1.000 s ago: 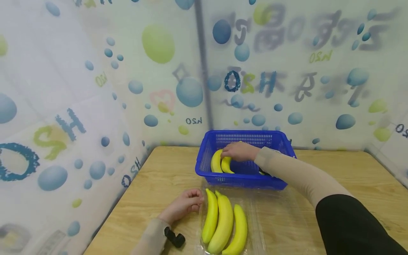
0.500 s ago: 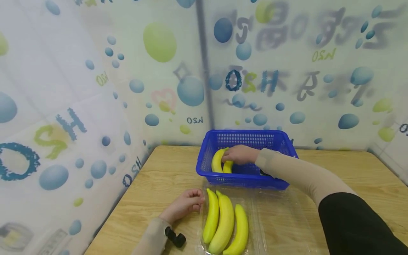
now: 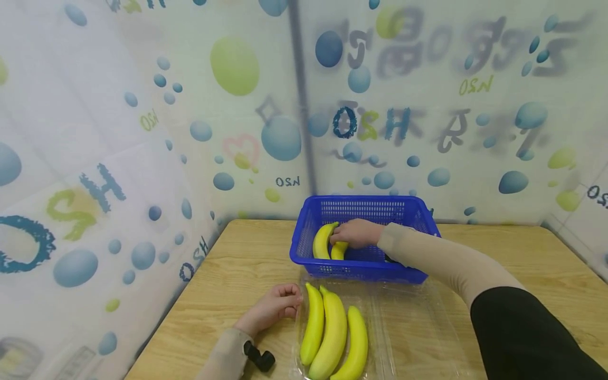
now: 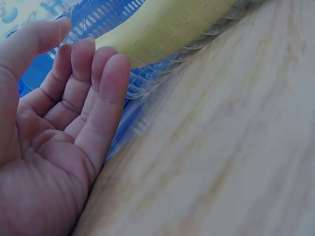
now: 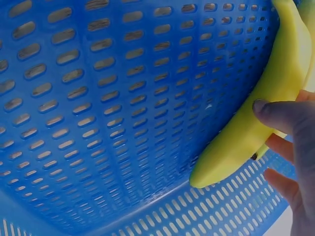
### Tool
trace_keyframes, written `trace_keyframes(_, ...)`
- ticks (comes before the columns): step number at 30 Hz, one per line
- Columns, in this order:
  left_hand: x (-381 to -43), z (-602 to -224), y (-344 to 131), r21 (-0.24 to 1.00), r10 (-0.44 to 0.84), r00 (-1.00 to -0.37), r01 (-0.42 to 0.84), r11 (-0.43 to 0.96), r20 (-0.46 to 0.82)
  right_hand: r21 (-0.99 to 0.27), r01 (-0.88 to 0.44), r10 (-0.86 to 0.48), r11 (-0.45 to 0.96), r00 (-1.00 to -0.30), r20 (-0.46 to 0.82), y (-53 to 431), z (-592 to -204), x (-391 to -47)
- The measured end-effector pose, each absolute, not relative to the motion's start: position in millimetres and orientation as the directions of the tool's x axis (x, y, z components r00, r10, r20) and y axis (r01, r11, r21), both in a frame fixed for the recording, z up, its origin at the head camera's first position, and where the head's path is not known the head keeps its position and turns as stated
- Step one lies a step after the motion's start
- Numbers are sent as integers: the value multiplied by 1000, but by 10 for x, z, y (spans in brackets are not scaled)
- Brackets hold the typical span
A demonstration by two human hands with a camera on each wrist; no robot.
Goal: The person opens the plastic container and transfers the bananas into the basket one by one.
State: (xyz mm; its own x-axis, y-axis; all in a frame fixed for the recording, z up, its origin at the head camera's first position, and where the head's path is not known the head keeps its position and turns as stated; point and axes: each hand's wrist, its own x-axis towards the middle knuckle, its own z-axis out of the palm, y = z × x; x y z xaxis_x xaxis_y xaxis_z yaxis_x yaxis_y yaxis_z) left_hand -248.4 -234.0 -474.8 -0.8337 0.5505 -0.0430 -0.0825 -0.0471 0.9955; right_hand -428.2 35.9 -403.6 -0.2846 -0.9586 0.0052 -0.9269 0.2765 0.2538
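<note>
My right hand (image 3: 357,233) reaches into the blue plastic basket (image 3: 363,272). In the right wrist view, its thumb lies on a yellow banana (image 5: 246,132) and its fingers are around the far side, gripping it. A second banana (image 3: 323,241) lies to the left of it in the basket. My left hand (image 3: 275,307) rests on the table at the left edge of a clear plastic clamshell box (image 3: 380,338). Its fingers are loosely bent, with fingertips close to the box wall, and hold nothing. In the box lie three bananas (image 3: 334,330) side by side.
The wooden table (image 3: 247,253) bears the box in front and the basket behind it. The box's transparent lid half (image 3: 418,327) spreads to the right. A printed wall covering (image 3: 266,200) rises just behind the basket. A black wrist device (image 3: 259,357) sits at my left sleeve.
My right hand has sunk slightly in the basket; the banana end seen behind it one second ago is no longer visible. The left hand and the boxed bananas stay put.
</note>
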Motion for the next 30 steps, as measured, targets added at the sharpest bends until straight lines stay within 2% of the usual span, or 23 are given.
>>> trace_keyframes(5, -2496, -4741, -2329, 995, 563, -825, -85, -49, -43, 302, -895, -942, 328, -333, 36, 400, -3988, -4270)
trace_keyframes(8, -2492, -4732, -2332, 995, 560, -827, -88, -49, -45, 297, -874, -918, 385, -397, 21, 418, -3933, -4256)
trace_keyframes(13, -2477, -4719, -2334, 994, 563, -825, -92, -54, -46, 196, -852, -854, 486, -511, -101, 446, -3806, -4218)
trace_keyframes(17, -2479, -4708, -2345, 995, 559, -828, -86, -57, -40, 67, -822, -798, 566, -566, -208, 463, -3703, -4196)
trace_keyframes(23, -2496, -4708, -2359, 996, 559, -829, -65, -59, -21, -41, -767, -726, 640, -586, -359, 500, -3684, -4203)
trace_keyframes(30, -2492, -4754, -2345, 996, 557, -829, -82, -48, -41, -94, -751, -719, 654, -577, -388, 525, -3758, -4201)
